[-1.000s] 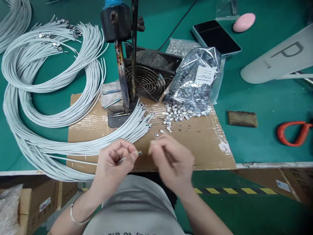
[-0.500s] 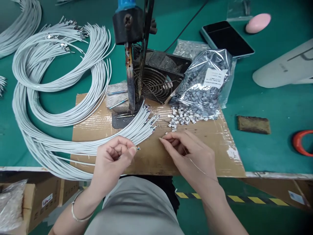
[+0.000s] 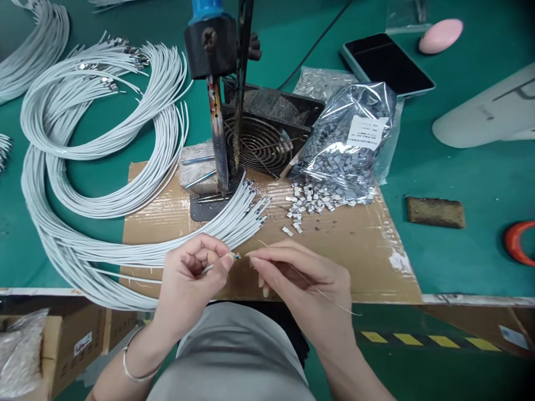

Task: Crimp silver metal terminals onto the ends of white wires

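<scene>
My left hand (image 3: 198, 270) pinches a white cable close to its end, where small coloured wire tips show past the thumb. Just to the right, my right hand (image 3: 305, 278) is closed on a thin wire (image 3: 334, 301) that runs out across its back; the fingertips point at the cable end with a small gap between. Beyond my left hand lies a bundle of white cables (image 3: 179, 245) with stripped ends. Small metal connectors (image 3: 309, 199) are scattered beyond my right hand.
A soldering iron (image 3: 218, 139) hangs tip down over a dark metal plate (image 3: 204, 209). Behind are a round-grilled fan (image 3: 261, 142) and a plastic bag of connectors (image 3: 346, 150). A phone (image 3: 388, 64), a pink object (image 3: 441, 36) and a brown block (image 3: 435, 213) lie right.
My right hand has moved left and slightly down, away from the connector pile towards the cable end. My left hand is almost unmoved. The view has shifted slightly.
</scene>
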The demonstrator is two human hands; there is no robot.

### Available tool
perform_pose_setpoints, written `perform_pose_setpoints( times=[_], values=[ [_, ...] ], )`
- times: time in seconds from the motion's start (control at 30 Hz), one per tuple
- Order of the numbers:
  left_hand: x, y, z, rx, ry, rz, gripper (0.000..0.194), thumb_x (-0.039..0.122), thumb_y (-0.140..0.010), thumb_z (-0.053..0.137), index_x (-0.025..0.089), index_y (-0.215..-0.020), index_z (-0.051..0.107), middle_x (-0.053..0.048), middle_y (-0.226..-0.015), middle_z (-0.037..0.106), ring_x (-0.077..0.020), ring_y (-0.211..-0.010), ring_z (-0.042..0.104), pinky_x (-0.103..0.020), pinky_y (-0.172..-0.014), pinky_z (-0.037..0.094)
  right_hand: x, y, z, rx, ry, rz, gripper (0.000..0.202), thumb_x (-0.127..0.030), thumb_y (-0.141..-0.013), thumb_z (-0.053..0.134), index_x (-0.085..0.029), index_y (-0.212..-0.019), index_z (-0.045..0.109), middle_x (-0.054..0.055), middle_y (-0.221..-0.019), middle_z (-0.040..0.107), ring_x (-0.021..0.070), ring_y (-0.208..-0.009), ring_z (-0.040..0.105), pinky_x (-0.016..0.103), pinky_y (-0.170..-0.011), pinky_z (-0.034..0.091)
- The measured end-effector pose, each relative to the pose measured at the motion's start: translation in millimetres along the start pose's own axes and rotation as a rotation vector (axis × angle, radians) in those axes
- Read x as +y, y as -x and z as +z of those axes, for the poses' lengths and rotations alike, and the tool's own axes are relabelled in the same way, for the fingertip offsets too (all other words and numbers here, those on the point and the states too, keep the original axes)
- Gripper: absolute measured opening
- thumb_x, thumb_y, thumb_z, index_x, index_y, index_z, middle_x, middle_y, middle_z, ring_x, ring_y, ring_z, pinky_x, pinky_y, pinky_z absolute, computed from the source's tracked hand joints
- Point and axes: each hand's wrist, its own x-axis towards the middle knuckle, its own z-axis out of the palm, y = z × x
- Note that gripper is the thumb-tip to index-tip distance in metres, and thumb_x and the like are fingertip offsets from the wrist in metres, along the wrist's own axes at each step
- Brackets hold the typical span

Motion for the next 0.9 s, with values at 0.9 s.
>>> perform_pose_setpoints(
  times=[0.9],
  values=[
    [-10,-3,-4.3,-0.112,0.056,-0.025,0.025,0.035,-0.087,0.083,0.017,-0.078,0.069,0.008,-0.052,0.043,-0.0070,-0.049,0.025,-0.020,-0.048,0.023,9,17,15,0.098,0.432,-0.479,0.039,0.000,-0.090,0.075,-0.032,-0.110,0.083,0.001,-0.087,0.084,0.0186,-0.067,0.077,0.031,-0.064,0.068]
  ],
)
